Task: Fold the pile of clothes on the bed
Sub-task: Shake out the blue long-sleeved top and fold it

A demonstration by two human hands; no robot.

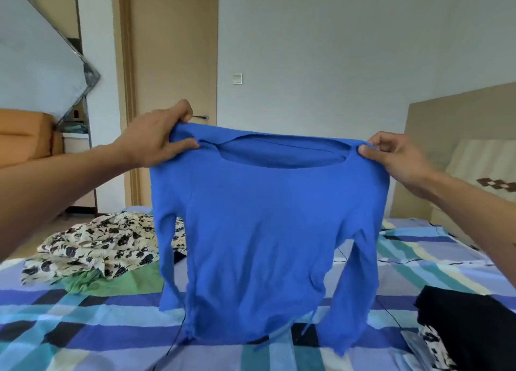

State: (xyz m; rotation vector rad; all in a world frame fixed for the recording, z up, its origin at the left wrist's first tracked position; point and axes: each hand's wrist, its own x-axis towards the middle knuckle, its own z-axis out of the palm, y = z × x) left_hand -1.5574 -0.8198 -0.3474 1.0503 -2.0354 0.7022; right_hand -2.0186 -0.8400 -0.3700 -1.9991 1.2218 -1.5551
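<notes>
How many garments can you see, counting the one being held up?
5: blue top held by left hand and right hand; floral piece on the bed, left, green piece under it; black piece right, patterned piece beneath. Others may be hidden.

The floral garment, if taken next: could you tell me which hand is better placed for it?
Probably the left hand: the floral garment lies on its side, the right hand beyond the blue top.

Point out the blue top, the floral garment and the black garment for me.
blue top (259, 231): head view, middle of its chest panel.
floral garment (97, 245): head view, crumpled middle.
black garment (469, 323): head view, its upper surface.
</notes>
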